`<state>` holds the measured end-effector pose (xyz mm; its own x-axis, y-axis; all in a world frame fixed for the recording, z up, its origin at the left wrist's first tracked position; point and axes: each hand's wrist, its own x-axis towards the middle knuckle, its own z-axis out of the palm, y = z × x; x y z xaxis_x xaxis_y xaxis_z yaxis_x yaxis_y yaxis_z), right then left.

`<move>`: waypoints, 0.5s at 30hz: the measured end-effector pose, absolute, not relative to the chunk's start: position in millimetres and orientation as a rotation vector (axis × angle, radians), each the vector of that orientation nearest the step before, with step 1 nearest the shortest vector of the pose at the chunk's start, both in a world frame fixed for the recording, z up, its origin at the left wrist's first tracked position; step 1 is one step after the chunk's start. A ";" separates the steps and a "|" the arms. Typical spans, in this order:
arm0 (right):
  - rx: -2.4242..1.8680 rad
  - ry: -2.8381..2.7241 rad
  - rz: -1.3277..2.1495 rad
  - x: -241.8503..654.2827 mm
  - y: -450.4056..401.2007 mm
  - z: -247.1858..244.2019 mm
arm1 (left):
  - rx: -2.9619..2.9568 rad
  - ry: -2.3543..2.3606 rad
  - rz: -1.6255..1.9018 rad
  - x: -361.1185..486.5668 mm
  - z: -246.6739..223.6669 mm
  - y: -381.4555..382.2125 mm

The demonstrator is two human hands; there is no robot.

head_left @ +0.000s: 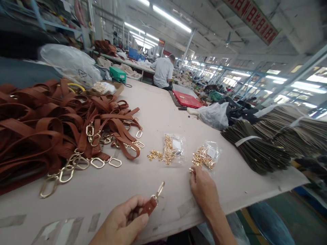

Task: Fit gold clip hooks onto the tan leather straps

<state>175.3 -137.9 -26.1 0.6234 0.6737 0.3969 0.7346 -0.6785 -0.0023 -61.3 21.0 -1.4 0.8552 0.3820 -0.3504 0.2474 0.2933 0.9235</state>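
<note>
My left hand (125,219) is closed on the end of a brown leather strap (150,206). From that end sticks out a gold metal clasp (160,189), tilted upward; the rest of the strap is hidden by my hand. My right hand (203,185) pinches a small gold metal fitting (191,170) at its fingertips, just in front of a clear plastic bag (211,152) of gold fittings. To its left lies a second clear bag (176,145) of similar pieces, with loose gold fittings (154,155) spilled beside it.
Brown straps (56,126) with gold oval rings are heaped on the left. At right lies a bundled stack of dark strips (255,146). Farther back are a green box (118,74), a red folder (186,99) and a crumpled plastic bag (214,115). A person (163,72) sits beyond the table.
</note>
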 end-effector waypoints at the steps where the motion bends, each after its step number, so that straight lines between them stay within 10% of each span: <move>1: -2.676 -1.177 -0.549 177.1 -139.5 -26.3 | 1.299 0.579 0.073 -60.7 -1.5 20.7; 15: -2.780 -1.054 -0.374 186.6 -153.4 -22.9 | 1.515 0.538 0.173 -75.2 10.6 20.5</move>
